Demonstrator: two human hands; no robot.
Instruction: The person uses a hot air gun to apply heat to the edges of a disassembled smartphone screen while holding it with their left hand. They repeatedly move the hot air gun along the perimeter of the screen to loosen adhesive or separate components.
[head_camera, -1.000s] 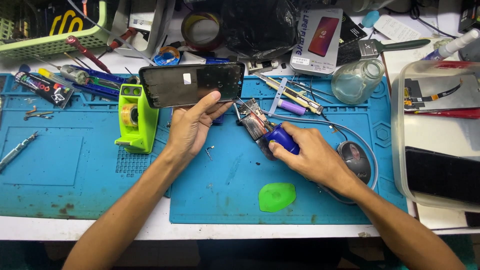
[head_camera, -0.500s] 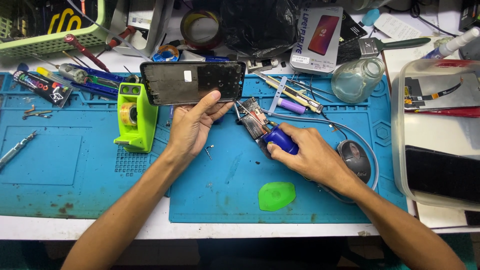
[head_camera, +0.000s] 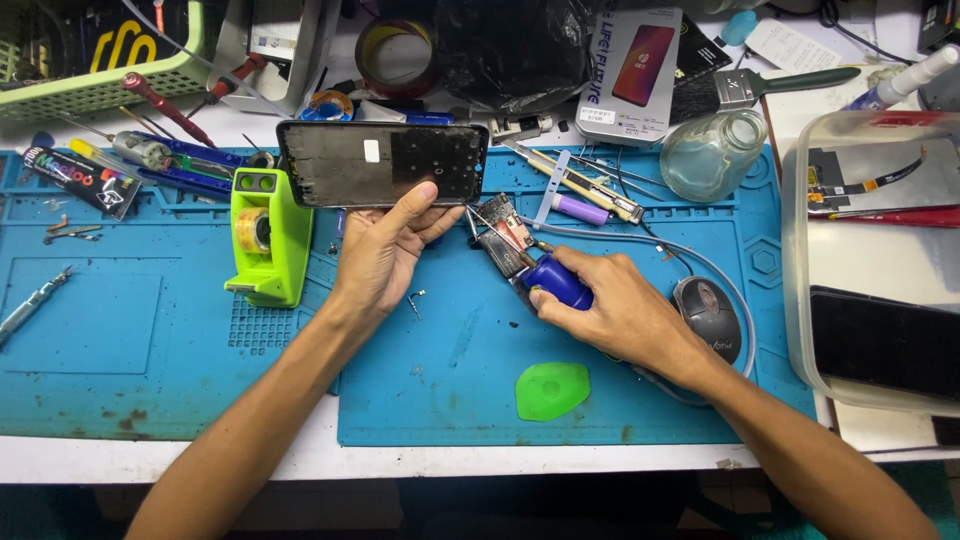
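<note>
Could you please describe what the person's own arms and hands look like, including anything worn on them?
Both forearms are bare up to the frame's lower edge, with no sleeves in view. The left hand and right hand wear no gloves, and no rings, watch or wristband are visible.

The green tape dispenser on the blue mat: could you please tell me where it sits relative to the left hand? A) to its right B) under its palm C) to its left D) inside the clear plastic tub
C: the green tape dispenser stands left of the left hand, which holds the dark phone frame.
</note>
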